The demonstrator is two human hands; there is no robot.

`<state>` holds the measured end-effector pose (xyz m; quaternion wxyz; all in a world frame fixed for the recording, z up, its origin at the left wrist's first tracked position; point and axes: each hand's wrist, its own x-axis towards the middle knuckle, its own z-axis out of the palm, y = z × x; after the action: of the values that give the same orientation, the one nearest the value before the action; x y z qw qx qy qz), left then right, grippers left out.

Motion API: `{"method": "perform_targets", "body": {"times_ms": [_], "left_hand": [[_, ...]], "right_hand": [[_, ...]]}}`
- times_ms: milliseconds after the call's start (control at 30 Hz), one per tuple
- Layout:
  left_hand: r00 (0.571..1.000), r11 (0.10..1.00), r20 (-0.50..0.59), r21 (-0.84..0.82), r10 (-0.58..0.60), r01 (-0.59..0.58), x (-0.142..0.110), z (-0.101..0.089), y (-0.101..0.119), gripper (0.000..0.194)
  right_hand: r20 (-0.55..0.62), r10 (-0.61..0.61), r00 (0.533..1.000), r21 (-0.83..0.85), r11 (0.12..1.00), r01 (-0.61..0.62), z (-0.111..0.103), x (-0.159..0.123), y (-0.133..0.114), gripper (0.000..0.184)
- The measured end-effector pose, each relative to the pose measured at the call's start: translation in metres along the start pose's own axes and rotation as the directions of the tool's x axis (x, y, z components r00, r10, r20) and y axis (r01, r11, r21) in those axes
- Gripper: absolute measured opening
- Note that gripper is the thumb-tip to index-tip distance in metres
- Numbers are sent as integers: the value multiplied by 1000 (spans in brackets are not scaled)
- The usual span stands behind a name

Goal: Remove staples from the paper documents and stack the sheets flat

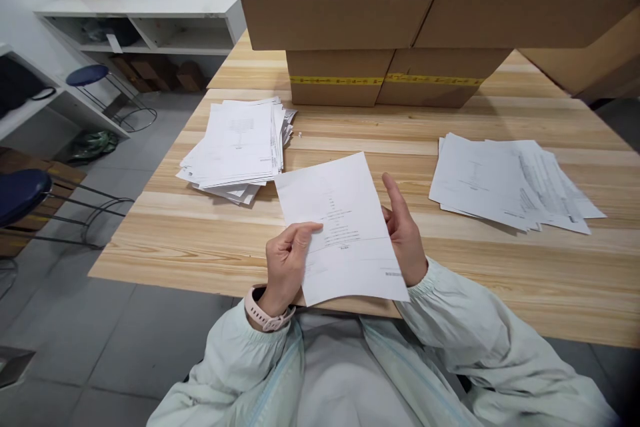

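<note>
Nearest are pale green sleeves (450,307), with a pink watch (270,321) on the left wrist. Of the hands, the left hand (287,263) grips the sheet (340,227) by its left edge, thumb laid across the face. The right hand (407,243) is at the right edge, thumb raised clear; its fingers go behind the paper, so I cannot tell whether they grip.

The sheet is in front of the body, over the worktop's near edge, printed side up. Its long axis runs away from the person, the far end leaning left; the near edge bows slightly.

The worktop (525,273) is pale, striped wood. Beyond the sheet lie a left pile (240,147) and, well apart, a right pile (480,180), both uneven. Behind them stand stacked boxes (340,7) with yellow tape (335,81) on the lower ones. To the left, two blue stools (20,197) stand on grey floor tiles (150,333), before a white shelf (145,5).
</note>
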<state>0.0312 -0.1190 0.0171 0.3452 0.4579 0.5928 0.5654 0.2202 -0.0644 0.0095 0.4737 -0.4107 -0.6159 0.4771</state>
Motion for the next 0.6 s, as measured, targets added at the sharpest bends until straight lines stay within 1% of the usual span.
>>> {"method": "perform_targets", "body": {"times_ms": [33, 67, 133, 167, 200, 267, 333, 400, 467, 500, 567, 600], "left_hand": [[1000, 1000, -11, 13, 27, -26, 0, 0, 0, 30], [999, 999, -23, 17, 44, -43, 1, -1, 0, 25], [997, 999, -52, 0, 49, -49, 1, -1, 0, 26], [997, 999, -65, -16, 49, -50, 1, -1, 0, 30], [996, 998, -76, -33, 52, -55, 1, 0, 0, 36], [994, 995, -87, -72, 66, -72, 1, 0, 1, 51], [994, 990, -86, -117, 71, -81, 0, 0, 1, 63], [996, 986, -72, -156, 55, -65, 0, -1, 1, 71], [998, 984, -50, -170, 40, -48, 1, -4, 1, 76], [999, 986, -38, -162, 39, -44, 1, -5, 1, 77], [999, 991, -9, -125, 45, -46, 0, -8, 1, 79], [999, 993, 6, -106, 47, -46, -1, -9, 1, 80]], "right_hand": [[-16, 6, 1000, 49, 999, -5, 0, 0, -1, 84], [-27, 11, 1000, 78, 997, -9, 0, 1, -1, 73], [-44, 49, 998, 88, 995, -45, 0, 3, -4, 44], [-57, 81, 995, 85, 994, -76, 0, 4, -6, 36], [-76, 111, 991, 85, 991, -104, 1, 6, -7, 35], [-136, 150, 979, 102, 985, -137, 3, 7, -9, 42], [-180, 156, 971, 118, 984, -136, 5, 8, -9, 50], [-176, 137, 975, 99, 988, -121, 6, 8, -8, 49], [-110, 150, 982, 100, 985, -140, 5, 7, -7, 45], [-54, 185, 981, 131, 976, -176, 4, 7, -7, 49], [64, 264, 962, 210, 939, -272, 1, 8, -8, 61], [111, 288, 951, 232, 923, -306, 0, 8, -8, 62]]}}
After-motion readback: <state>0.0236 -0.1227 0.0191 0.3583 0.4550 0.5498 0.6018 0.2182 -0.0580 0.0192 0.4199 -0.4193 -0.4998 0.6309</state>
